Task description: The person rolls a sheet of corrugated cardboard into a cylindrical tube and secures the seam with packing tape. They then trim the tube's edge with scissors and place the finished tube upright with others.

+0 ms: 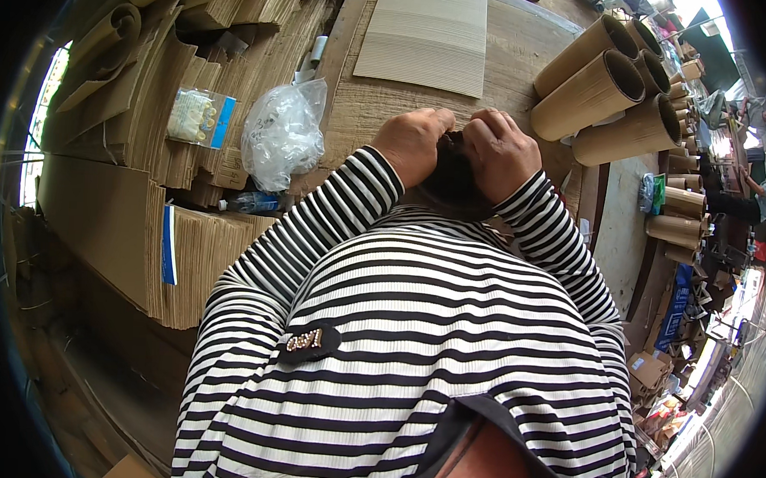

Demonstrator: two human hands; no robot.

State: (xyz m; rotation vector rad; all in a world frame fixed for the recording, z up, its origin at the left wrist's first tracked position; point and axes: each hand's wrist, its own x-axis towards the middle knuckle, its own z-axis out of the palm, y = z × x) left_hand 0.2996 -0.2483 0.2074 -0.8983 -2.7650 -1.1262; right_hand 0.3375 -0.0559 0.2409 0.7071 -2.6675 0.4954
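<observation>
Close in front of my striped shirt, both hands meet at a dark, rounded thing (pixel 450 180) whose kind I cannot make out. My left hand (pixel 411 144) grips its upper left edge, fingers bent inward. On the other side my right hand (pixel 500 152) is closed over its upper right edge with curled fingers. The fingertips nearly touch at the top, where part of the dark thing is hidden. Beyond the hands, a ribbed beige cardboard sheet (pixel 422 40) lies flat on the wooden table (pixel 367 110).
Several brown cardboard tubes (pixel 588 94) stand to the right of my hands. At left lie a clear plastic bag (pixel 283 136), a small packet with a blue edge (pixel 202 117), a plastic bottle (pixel 252 202) and stacked cardboard (pixel 216 244). Another person (pixel 759 191) is at far right.
</observation>
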